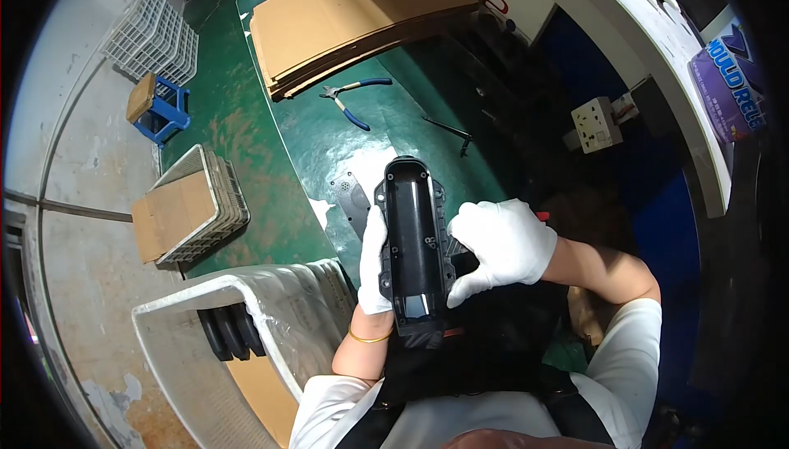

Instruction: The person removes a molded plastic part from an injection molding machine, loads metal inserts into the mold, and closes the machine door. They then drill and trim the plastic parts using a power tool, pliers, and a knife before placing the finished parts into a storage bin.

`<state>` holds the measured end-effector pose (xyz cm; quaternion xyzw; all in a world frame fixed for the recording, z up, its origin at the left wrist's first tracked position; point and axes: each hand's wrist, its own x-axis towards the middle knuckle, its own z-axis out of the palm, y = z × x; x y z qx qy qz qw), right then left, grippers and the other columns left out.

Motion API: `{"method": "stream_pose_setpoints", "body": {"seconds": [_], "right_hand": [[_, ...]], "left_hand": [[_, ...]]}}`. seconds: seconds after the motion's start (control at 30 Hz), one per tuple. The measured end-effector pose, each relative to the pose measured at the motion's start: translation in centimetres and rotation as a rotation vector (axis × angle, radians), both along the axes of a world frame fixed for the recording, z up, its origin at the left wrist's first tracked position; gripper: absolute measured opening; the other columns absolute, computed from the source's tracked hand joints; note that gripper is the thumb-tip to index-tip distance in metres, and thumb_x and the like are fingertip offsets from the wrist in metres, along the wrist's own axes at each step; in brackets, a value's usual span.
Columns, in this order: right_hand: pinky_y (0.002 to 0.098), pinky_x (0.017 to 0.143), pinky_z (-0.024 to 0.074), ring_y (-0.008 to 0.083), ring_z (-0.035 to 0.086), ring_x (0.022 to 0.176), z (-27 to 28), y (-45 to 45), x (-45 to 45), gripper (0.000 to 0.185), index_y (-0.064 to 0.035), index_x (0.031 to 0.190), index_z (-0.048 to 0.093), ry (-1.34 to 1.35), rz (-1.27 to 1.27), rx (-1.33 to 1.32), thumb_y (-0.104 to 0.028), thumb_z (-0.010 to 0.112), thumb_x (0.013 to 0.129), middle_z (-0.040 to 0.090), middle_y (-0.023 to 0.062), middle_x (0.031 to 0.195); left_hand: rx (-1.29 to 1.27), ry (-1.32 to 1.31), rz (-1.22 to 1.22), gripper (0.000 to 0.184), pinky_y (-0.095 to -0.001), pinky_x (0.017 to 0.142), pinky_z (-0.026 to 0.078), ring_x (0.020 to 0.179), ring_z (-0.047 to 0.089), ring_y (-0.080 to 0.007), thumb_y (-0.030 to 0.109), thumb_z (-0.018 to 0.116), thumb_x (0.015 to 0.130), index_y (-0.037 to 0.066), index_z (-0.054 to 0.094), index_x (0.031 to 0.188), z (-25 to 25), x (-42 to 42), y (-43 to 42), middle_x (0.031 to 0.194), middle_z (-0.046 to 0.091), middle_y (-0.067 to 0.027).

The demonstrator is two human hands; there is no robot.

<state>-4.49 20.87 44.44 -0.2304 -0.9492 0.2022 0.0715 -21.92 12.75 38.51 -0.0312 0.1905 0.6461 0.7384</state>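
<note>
A long, trough-shaped black plastic housing with a rounded far end and small screw bosses is held lengthwise in front of me. My left hand, in a white glove, is closed along its left side. At the right edge is my gloved right hand, thumb and fingers set apart against the housing's side, with a dark ribbed part showing between them. Beyond my left hand, a flat black part with a round grille lies on the green table. Blue-handled cutting pliers rest farther back.
Stacked cardboard sheets cover the table's far end. A thin black tool lies right of the pliers. At lower left, a white crate contains black parts. A blue stool and another crate stand on the floor.
</note>
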Motion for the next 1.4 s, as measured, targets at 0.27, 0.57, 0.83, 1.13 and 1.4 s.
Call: {"method": "stream_pose_setpoints", "body": {"seconds": [0.27, 0.57, 0.83, 1.13, 1.4], "right_hand": [[0.0372, 0.052, 0.0496, 0.0261, 0.061, 0.063, 0.1, 0.2, -0.2, 0.075, -0.0044, 0.076, 0.056, -0.133, 0.034, 0.053, -0.079, 0.054, 0.066, 0.056, 0.0112, 0.072], [0.0362, 0.052, 0.05, 0.026, 0.062, 0.06, -1.1, 0.1, 0.4, 0.072, -0.0038, 0.075, 0.056, -0.128, 0.036, 0.022, -0.075, 0.057, 0.067, 0.056, 0.01, 0.07], [0.0322, 0.05, 0.048, 0.0212, 0.061, 0.055, -1.1, -0.2, 1.0, 0.043, -0.004, 0.077, 0.056, 0.259, 0.04, -0.416, -0.043, 0.074, 0.077, 0.059, 0.0073, 0.066], [0.0247, 0.044, 0.0417, 0.0087, 0.053, 0.043, -1.8, 0.3, -1.8, 0.017, -0.0035, 0.076, 0.056, 0.342, -0.266, -0.807, -0.014, 0.066, 0.086, 0.058, 0.0037, 0.059], [0.0368, 0.059, 0.0477, 0.0251, 0.063, 0.064, -10.8, 14.8, -8.4, 0.023, -0.0075, 0.083, 0.061, 0.185, -0.42, 0.0, -0.03, 0.059, 0.089, 0.06, 0.0135, 0.068]], "left_hand": [[0.021, 0.088, 0.009, 0.043, -0.0287, 0.076, 0.056, 0.089, 0.064, -0.0149, 0.039, 0.039, 0.101, 0.008, 0.051, 0.127, -0.4, 0.1, -0.2, 0.109, 0.063, -0.0072], [0.077, 0.093, -0.018, 0.044, -0.0292, 0.075, 0.056, 0.086, 0.065, -0.0158, 0.042, 0.04, 0.1, 0.008, 0.052, 0.126, 0.4, 0.5, 0.3, 0.106, 0.064, -0.0071], [0.046, 0.053, 0.009, 0.046, -0.0306, 0.074, 0.057, 0.087, 0.066, -0.0169, 0.042, 0.042, 0.099, 0.008, 0.051, 0.127, 0.3, 0.1, 0.6, 0.108, 0.065, -0.0077], [0.115, -0.052, 0.075, 0.059, -0.0387, 0.085, 0.055, 0.101, 0.062, -0.0262, 0.047, 0.047, 0.095, 0.004, 0.042, 0.135, -2.5, -1.3, 0.0, 0.122, 0.056, -0.0162], [0.254, 0.743, -0.007, 0.073, -0.0379, 0.094, 0.049, 0.112, 0.057, -0.0278, 0.049, 0.056, 0.089, 0.004, 0.035, 0.141, -4.7, -2.9, 0.6, 0.132, 0.051, -0.0185]]}}
